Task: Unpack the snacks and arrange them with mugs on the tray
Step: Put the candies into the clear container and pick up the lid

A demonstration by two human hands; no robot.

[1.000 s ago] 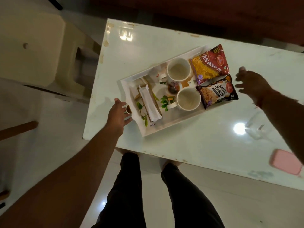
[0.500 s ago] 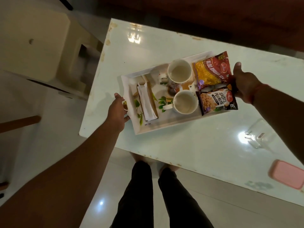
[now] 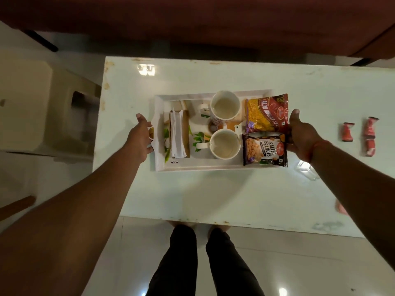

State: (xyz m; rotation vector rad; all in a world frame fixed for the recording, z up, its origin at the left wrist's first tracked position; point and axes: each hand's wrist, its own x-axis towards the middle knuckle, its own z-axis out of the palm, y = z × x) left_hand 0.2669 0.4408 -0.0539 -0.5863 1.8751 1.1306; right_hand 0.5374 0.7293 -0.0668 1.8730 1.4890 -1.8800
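Both hands grip tray ends; long axis left-right.

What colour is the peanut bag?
The peanut bag is mostly black, with a red logo and tan peanuts, seen in the head view.

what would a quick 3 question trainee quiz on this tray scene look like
1. True or false: both mugs stand on the tray.
2. Which packet lies nearer the person: A) aloo bhujia sev packet B) salted peanuts packet?
3. Where is the left hand?

Key
1. True.
2. B.
3. At the tray's left handle; the right hand is at the opposite end, beside the packets.
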